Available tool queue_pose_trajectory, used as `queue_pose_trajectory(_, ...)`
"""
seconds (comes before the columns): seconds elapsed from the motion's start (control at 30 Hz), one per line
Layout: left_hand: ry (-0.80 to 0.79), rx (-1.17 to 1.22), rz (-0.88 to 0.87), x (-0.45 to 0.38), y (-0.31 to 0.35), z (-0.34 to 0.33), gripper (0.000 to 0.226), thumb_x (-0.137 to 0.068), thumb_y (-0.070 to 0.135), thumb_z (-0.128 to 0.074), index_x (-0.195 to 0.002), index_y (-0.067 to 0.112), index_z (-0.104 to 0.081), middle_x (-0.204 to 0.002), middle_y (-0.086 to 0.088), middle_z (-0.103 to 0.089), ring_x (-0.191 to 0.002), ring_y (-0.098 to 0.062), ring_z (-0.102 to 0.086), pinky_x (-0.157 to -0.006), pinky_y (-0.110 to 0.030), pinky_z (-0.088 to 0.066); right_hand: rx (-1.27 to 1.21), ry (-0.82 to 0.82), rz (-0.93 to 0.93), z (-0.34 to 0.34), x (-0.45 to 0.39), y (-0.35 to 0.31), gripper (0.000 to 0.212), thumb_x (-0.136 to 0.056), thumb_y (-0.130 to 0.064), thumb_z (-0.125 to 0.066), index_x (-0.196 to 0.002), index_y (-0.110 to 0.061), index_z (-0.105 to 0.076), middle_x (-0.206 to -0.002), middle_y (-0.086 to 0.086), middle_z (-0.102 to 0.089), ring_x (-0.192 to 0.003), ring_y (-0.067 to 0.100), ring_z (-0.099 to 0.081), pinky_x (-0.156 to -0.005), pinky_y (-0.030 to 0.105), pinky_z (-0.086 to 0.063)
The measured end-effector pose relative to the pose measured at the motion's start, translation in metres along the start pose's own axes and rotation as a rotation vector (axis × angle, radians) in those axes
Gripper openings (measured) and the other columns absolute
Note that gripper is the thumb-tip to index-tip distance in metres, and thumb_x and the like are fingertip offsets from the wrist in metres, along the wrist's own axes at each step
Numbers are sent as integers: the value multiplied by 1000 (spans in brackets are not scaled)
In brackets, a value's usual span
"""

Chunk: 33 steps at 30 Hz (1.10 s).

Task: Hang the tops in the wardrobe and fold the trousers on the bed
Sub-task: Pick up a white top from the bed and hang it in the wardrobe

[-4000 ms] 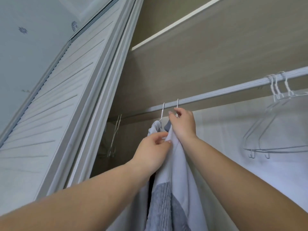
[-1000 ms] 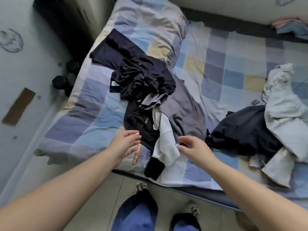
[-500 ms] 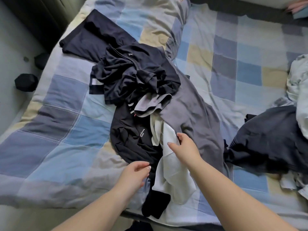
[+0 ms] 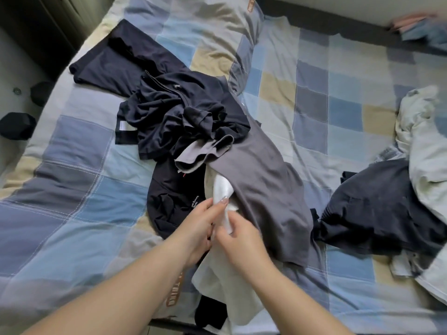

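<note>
Both hands meet at the middle of the clothes heap on the bed. The left hand [image 4: 200, 226] has its fingers [image 4: 221, 201] curled round a fold of the white top [image 4: 223, 279], pinching it from the left. The right hand [image 4: 242, 235] grips the same white cloth from the right, its fingers bent into the fabric, so the two hands touch each other around the bunched strip. The white top runs from under the grey top [image 4: 263, 189] down toward the near edge of the bed, where it spreads out over a small black piece [image 4: 210, 313].

The grey top lies slantwise across the heap, its sleeve turned up just beyond the hands. To the left of the hands lies a black top [image 4: 174, 201] with small white lettering, partly under the grey one. Beyond these is a crumpled dark navy garment [image 4: 179, 122], and farther still a flat dark piece [image 4: 116, 59] reaching toward the far left of the bed.

Well apart on the right sits another dark garment [image 4: 377, 209], with a pale crumpled one [image 4: 425, 146] over its far side. All of it rests on the checked quilt [image 4: 72, 189] of blue, grey and cream squares.
</note>
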<state>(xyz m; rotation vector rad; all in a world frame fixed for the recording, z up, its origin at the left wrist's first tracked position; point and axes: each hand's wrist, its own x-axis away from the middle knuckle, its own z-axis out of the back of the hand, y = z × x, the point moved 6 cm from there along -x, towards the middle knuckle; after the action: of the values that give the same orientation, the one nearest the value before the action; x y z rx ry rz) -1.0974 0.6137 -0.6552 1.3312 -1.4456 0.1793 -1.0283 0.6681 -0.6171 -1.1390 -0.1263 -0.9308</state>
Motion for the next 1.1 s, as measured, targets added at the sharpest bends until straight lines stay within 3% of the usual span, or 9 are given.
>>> queue_pose_trajectory(0.1, 24, -90, -55, 16, 34, -3, 18, -89, 11, -63, -106, 7, -65, -85, -13, -73, -73, -22, -71, -59, -28, -55, 19, -33, 106, -2, 30, -40, 17, -88, -27, -55, -72, -27, -47, -69, -10, -51, -65, 4, -45, -59, 19, -36)
queue_pose_trajectory(0.17, 44, -206, -103, 34, 60, 0, 16, -89, 4, -60, -103, 6, -66, -84, -13, -73, -71, -22, -71, -57, -28, -54, -111, -107, 112, 2, 47, -59, 2, -89, -29, -59, -89, -28, -60, -85, -10, -63, -79, 4, -57, -73, 21, -45)
queue_pose_trajectory(0.3, 13, -319, -198, 77, 108, -4, 13, -91, 6, -59, -100, 8, -66, -86, -11, -73, -74, -20, -70, -62, -29, -54, -321, -78, 49, 31, 66, -77, 25, -89, -23, -65, -114, -24, -63, -106, -12, -67, -96, -1, -62, -91, 22, -49)
queue_pose_trajectory(0.57, -70, -396, -317, 169, 198, -49, 20, -89, 19, -63, -106, 8, -66, -92, -12, -71, -74, -18, -68, -61, -27, -55, -443, 102, 118, 97, 88, -136, 22, -87, -21, -66, -107, -29, -59, -110, -13, -65, -96, -9, -60, -82, 10, -47)
queue_pose_trajectory(0.67, -159, -472, -362, 207, 230, -75, 34, -79, 29, -74, -107, 10, -67, -96, -12, -71, -80, -20, -67, -67, -30, -55, -792, 67, 92, 115, 98, -163, 23, -89, -24, -64, -112, -23, -62, -112, -2, -69, -101, 10, -66, -85, 26, -52)
queue_pose_trajectory(0.77, -235, -579, -418, 242, 255, -103, 32, -73, 36, -78, -101, 21, -72, -102, -10, -72, -88, -21, -70, -70, -30, -56, -1164, 67, 28, 138, 107, -183, 31, -90, -24, -64, -119, -20, -56, -114, 6, -68, -87, 14, -69, -69, 27, -55)
queue_pose_trajectory(0.87, -330, -631, -440, 276, 272, -134, 41, -68, 34, -83, -105, 21, -71, -107, -10, -72, -95, -21, -70, -71, -27, -55, -873, 284, 211, 191, 130, -198, 65, -86, -21, -69, -137, -35, -32, -108, 3, -67, -89, 10, -67, -77, 25, -54)
queue_pose_trajectory(0.97, -385, -679, -442, 308, 281, -161, 52, -63, 33, -87, -110, 18, -69, -111, -11, -70, -99, -23, -68, -74, -27, -54, -419, 411, 504, 241, 162, -225, 35, -83, -17, -71, -108, -38, -59, -97, -5, -63, -85, 7, -63, -77, 19, -50)
queue_pose_trajectory(1.1, -399, -731, -507, 340, 291, -197, 48, -63, 27, -85, -109, 23, -70, -114, -9, -70, -104, -23, -67, -77, -27, -54, -209, 588, 735, 297, 209, -249, 14, -84, -19, -69, -82, -30, -60, -97, -4, -57, -90, 7, -57, -78, 11, -42)
